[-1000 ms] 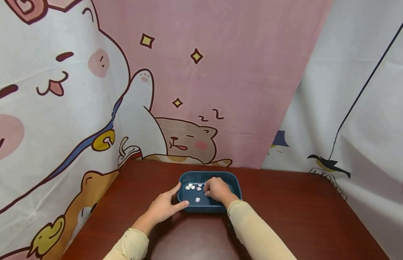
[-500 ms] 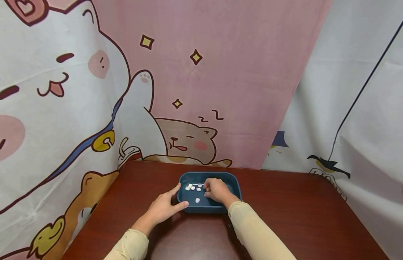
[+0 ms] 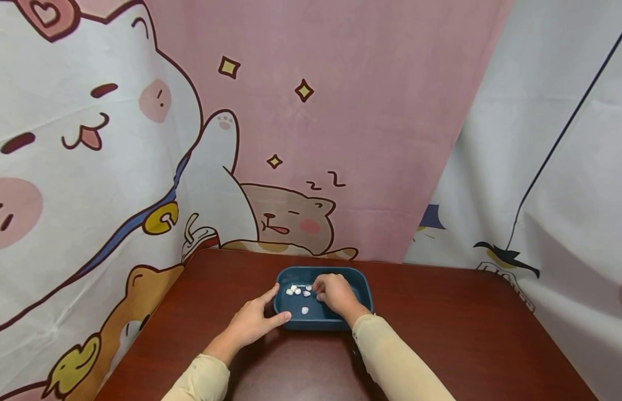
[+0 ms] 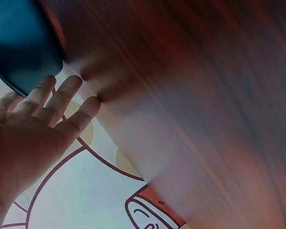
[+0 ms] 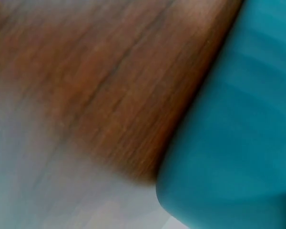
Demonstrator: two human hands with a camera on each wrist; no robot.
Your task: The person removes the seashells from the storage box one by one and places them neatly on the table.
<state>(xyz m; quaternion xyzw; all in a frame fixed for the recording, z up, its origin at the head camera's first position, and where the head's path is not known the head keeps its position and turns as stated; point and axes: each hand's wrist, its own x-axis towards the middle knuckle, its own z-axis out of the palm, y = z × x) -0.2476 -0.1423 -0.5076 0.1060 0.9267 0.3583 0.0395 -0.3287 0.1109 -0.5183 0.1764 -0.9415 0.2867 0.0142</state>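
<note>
A dark blue rectangular tray [image 3: 321, 323] sits on the table, with several small white pebble-like pieces [image 3: 293, 290] inside its left half. One white piece [image 3: 304, 310] lies apart, closer to the front wall. My left hand [image 3: 250, 320] spreads at the tray's left end, thumb by the front corner and fingers along the side; the left wrist view shows straight fingers [image 4: 69, 93] beside the tray wall. My right hand [image 3: 336, 292] reaches into the tray with bent fingers, just right of a white piece [image 3: 308, 288]. Whether a piece lies between its fingertips is hidden.
The reddish-brown wooden table [image 3: 441, 328] extends around the tray. Behind it hangs a pink and white cartoon curtain [image 3: 371, 139], meeting the table's back and left edges. In the right wrist view only the tray's outer wall [image 5: 229, 143] and tabletop show.
My right hand has shifted very slightly left inside the tray. A white piece seen at its fingertips one second ago no longer shows. My left hand stays in place.
</note>
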